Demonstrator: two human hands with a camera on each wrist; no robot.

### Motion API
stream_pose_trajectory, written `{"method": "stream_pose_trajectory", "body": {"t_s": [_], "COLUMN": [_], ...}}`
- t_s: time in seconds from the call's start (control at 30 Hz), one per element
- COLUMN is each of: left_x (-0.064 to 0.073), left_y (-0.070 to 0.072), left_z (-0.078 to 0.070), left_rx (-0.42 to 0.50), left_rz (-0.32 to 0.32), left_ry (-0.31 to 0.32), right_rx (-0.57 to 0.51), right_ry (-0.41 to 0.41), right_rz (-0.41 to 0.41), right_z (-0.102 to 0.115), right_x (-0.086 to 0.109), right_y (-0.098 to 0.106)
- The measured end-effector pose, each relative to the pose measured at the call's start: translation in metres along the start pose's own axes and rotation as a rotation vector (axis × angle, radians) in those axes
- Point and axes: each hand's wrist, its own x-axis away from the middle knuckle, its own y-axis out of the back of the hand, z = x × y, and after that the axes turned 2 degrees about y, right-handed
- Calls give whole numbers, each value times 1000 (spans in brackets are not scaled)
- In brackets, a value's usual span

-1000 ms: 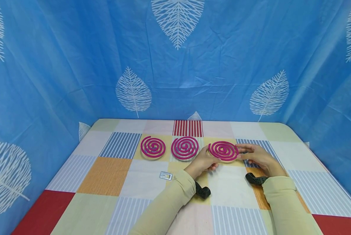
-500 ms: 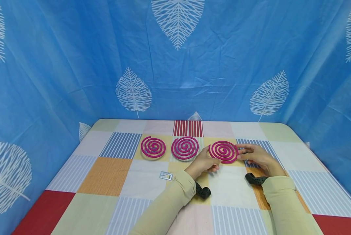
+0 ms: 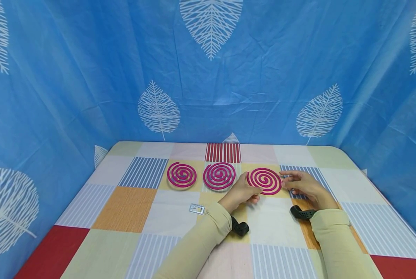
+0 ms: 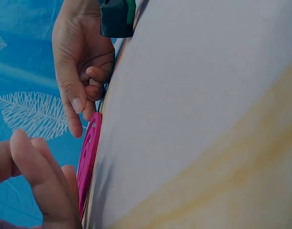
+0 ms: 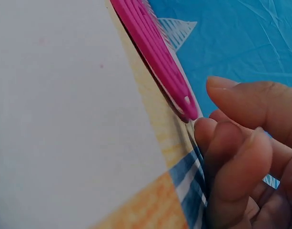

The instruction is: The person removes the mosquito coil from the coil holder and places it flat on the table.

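A magenta mosquito coil (image 3: 265, 179) lies flat on the patterned tablecloth, between my two hands. My left hand (image 3: 242, 191) is at its left and near edge, thumb beside the rim; in the left wrist view its straight fingers (image 4: 38, 179) lie close against the coil (image 4: 90, 150). On the other side is my right hand (image 3: 305, 186), fingers loosely bent near the right edge. The right wrist view has these fingers (image 5: 241, 162) just past the coil's end (image 5: 160, 59), gripping nothing. Whether the left fingertips touch the coil is hard to tell.
Two more magenta coils (image 3: 182, 174) sit in a row to the left, with pale shadows and greyish parts under them. Nearer lies a small flat metal stand (image 3: 196, 209). A blue leaf-patterned curtain (image 3: 256, 69) hangs behind the table.
The coil between the hands was tilted and slightly raised a second ago; its near edge has come down flat. The right fingers have drawn slightly off its edge. The left hand has hardly moved.
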Motion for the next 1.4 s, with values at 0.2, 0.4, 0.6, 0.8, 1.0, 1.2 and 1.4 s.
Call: {"method": "stream_pose_trajectory", "body": {"t_s": [0.2,0.4,0.6,0.8,1.0,1.2,1.4], "left_x": [2,9,17,27,34,42,48], "left_y": [-2,-2,2,10,17,23,29], "left_z": [-4,-14,-26,-38,-49,-57,-63], "left_rx": [-88,-157,-164,-233,-320,-341,-368], "left_rz": [-26,-52,-44,-28,-27,-10,3], "left_ry": [-75,-122,-152,-226,-291,-361,-428], "right_rx": [-60,-108,-102,-79,-38,-78,-99], "right_ry": [-15,65,177,246,309,414,490], "right_rz": [11,46,53,54,22,6,-6], "right_z": [3,6,17,30,39,49,58], "right_x": [-1,-1,2,6,9,14,18], "right_y": [0,2,1,-2,-7,-12,-19]}}
